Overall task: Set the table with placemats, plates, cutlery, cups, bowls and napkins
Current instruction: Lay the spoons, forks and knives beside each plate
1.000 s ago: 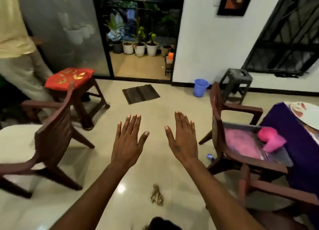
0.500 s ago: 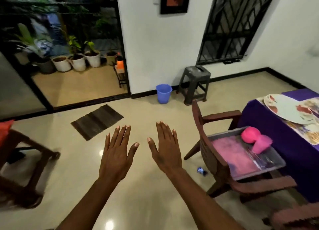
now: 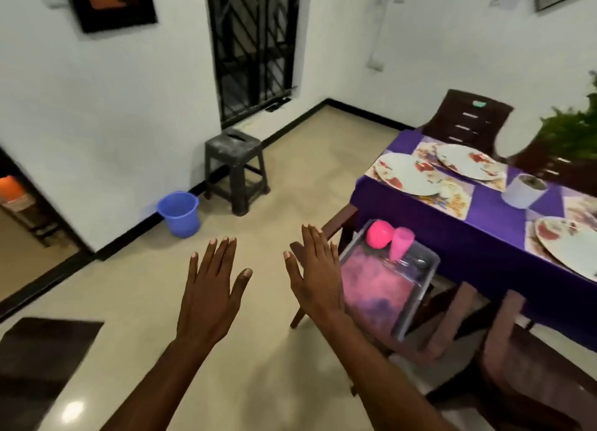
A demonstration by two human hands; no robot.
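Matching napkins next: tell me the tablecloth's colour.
Purple, plain; the tablecloth shows best in the head view.

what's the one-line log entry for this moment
left hand open, empty | right hand open, empty | tray on chair, holds pink cup | plates on table

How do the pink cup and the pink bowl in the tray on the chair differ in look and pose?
The pink cup is pale, translucent pink; the pink bowl is a deeper, opaque pink. The cup is narrow and tapered; the bowl is round and dome-like. The cup lies nearer the cutlery; the bowl sits in the tray's far corner. Both rest side by side in the clear tray on the chair, untouched by either hand.
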